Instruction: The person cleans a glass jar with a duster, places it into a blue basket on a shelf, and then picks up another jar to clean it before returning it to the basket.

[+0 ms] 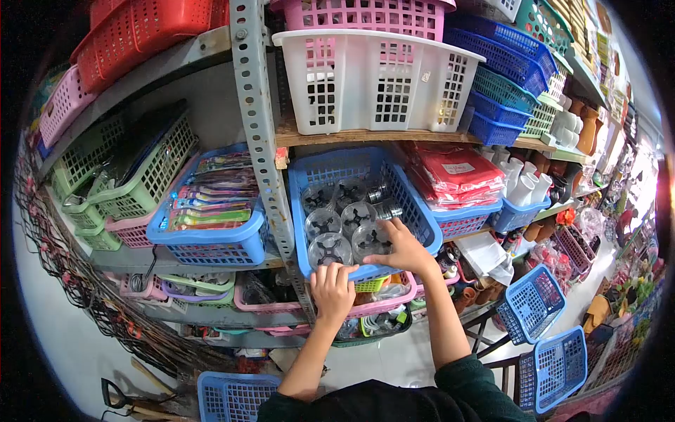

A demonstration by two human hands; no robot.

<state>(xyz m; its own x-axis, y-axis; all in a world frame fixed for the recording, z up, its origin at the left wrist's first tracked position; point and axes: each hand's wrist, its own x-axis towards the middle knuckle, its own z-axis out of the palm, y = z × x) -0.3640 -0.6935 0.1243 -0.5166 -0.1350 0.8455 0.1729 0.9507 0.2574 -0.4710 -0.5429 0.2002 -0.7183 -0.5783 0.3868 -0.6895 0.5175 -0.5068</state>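
Right hand (403,247) spread open, fingertips on one clear round container (370,240). Left hand (332,288) curled over front rim of blue basket (422,221). Six or so such containers counted inside, transparent, cross-patterned lids. Basket sat on metal shelving (254,112), among many coloured baskets; white basket (373,81) above.

sleeves: dark green, pushed up | forearms: bare | rings: none visible, perhaps

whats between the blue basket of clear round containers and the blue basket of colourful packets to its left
In the head view, a grey perforated metal shelf post stands between the blue basket of clear containers and the blue basket of packets; nothing else lies there.
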